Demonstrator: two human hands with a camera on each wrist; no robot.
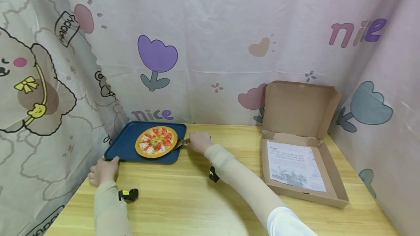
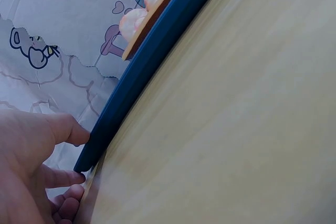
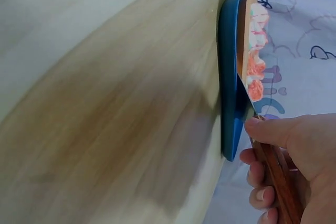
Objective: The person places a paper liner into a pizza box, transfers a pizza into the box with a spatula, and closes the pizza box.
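Observation:
A round toy-like pizza (image 1: 156, 141) with red and white toppings lies on a dark blue tray (image 1: 123, 150) at the back left of the table. My left hand (image 1: 103, 172) pinches the tray's near left corner, the thumb (image 2: 73, 132) at its rim and a finger at its underside. At the tray's right side, my right hand (image 1: 200, 142) grips the wooden handle of a pizza server (image 3: 278, 174). The server's metal blade reaches over the tray to the pizza's right edge, and its tip is hidden at the pizza.
An open cardboard pizza box (image 1: 295, 110) stands on the right of the wooden table (image 1: 183, 199), lid raised, with a printed paper sheet (image 1: 295, 165) inside. Patterned curtains (image 1: 213, 46) hang behind and beside the table. Each wrist carries a small black camera.

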